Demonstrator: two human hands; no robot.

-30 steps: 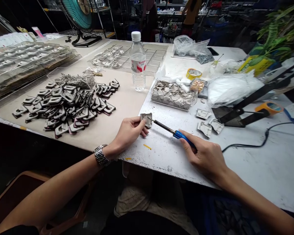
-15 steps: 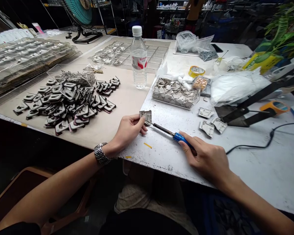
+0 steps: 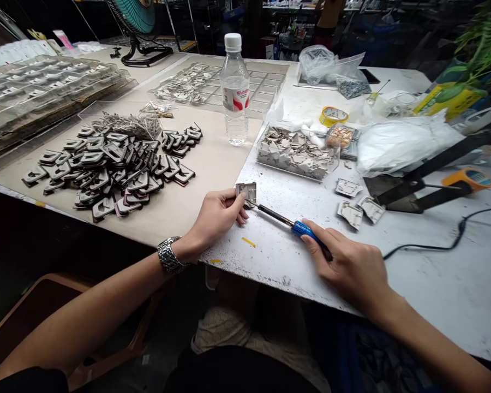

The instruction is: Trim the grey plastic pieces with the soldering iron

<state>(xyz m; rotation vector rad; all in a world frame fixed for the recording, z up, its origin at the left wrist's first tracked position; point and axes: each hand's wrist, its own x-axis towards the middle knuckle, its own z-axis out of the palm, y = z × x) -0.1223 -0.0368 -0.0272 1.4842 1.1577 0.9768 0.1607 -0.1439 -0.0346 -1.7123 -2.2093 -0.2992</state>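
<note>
My left hand (image 3: 221,214) pinches a small grey plastic part (image 3: 247,190) between thumb and fingers, just above the white tabletop. Wrapped round the blue handle of a soldering iron (image 3: 300,227) is my right hand (image 3: 349,262). The iron's tip meets the lower edge of the part near my left thumb; the exact contact spot is too small to make out. Right of the iron lie three similar grey parts (image 3: 351,215). Behind the held part, a clear box (image 3: 325,174) holds many small grey pieces.
A heap of black-and-grey parts (image 3: 114,169) covers the left side, near a water bottle (image 3: 235,93). At right stand a black metal stand (image 3: 417,188), a white plastic bag (image 3: 405,142) and an orange device (image 3: 470,179). The iron's black cord (image 3: 429,248) crosses the right side.
The view has shifted slightly, so most things sit a little further right. Both hands keep their grips, with the iron's tip still at the part.
</note>
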